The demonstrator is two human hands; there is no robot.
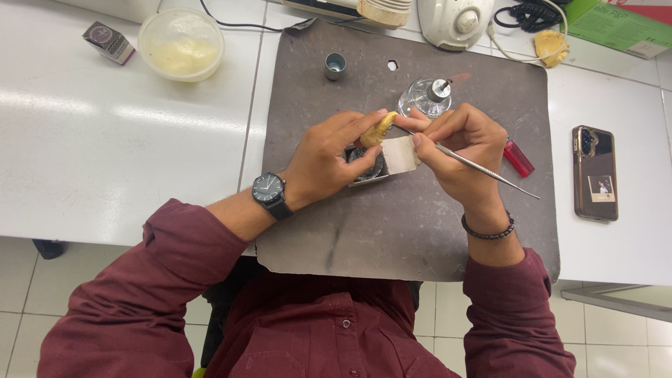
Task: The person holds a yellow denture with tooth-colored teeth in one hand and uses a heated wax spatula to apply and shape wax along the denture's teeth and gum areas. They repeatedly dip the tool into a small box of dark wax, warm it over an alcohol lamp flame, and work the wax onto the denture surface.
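Fingers (pixel 364 129) of the left hand (pixel 325 161) pinched narrow on a yellow cast (pixel 379 129), held just above a small square tin (pixel 367 168). Right hand (pixel 458 150) fingers closed pen-style on a thin metal tool (pixel 483 170); tip at the cast, shaft trailing toward the right.

Head view: both hands over a grey mat (pixel 406 224) on the white surface (pixel 105 140). Glass burner (pixel 427 98) just behind the hands, red lighter (pixel 519 158) near the right wrist, metal cap (pixel 335 66) further back. Phone (pixel 595 173) well to the right, lidded tub (pixel 181 43) back left.

Step, as judged: fine work on the cast with the tool tip. Next move likely calls for a steady left pinch and small, light strokes; slipping would mar the cast.
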